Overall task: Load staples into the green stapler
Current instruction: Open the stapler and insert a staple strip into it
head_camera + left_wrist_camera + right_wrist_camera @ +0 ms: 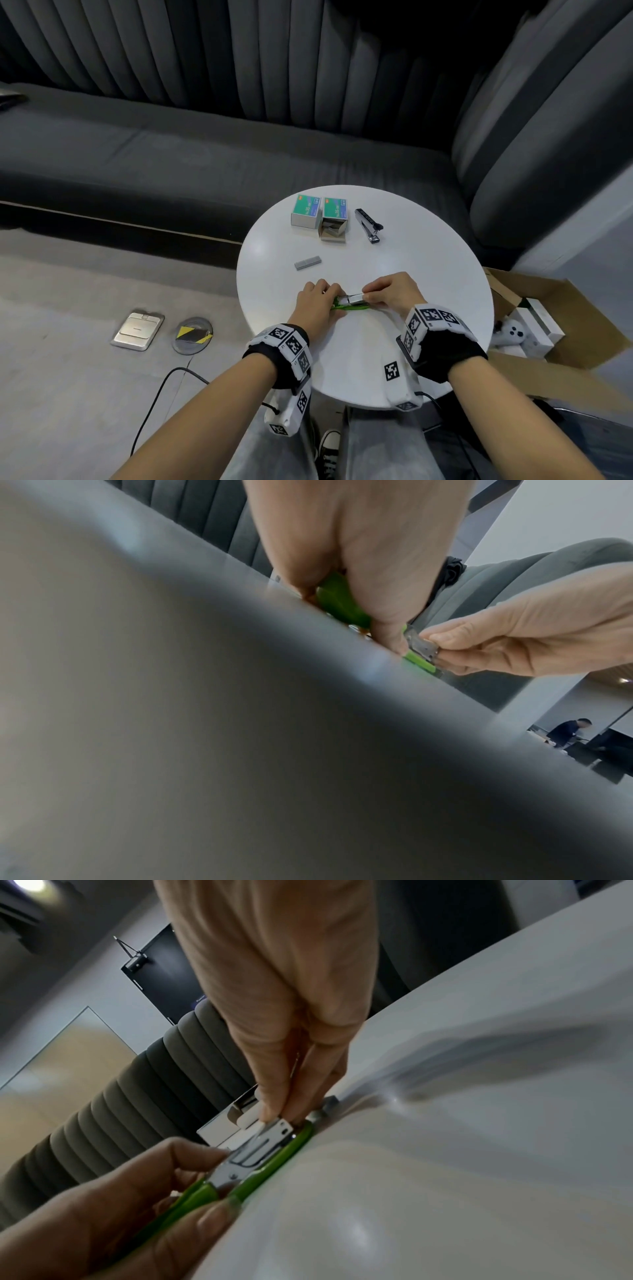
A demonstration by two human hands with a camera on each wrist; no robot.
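A: How does the green stapler [351,303] look, and where is it?

B: It is small, with a bright green body and a shiny metal magazine on top. It lies on the white round counter [428,274], near the edge closest to the person, between the two hands.

A: And the hands?

B: The left hand [317,305] comes from the left side, and its fingers are curled around the green rear part. The right hand [394,291] comes from the right, and its fingers [274,1102] are together, pinching the metal front end of the magazine. Both wrists are low over the counter.

A: What does one view give that the others do not?

B: The head view shows the loose strip of staples [308,263] lying well apart behind the left hand, two green staple boxes [320,214] side by side, one of them open, and a black stapler [368,225] just beside them. The right wrist view shows the metal magazine close, with its slot and rivets. The left wrist view is mostly filled by the blurred counter edge; I cannot tell from it whether staples are inside
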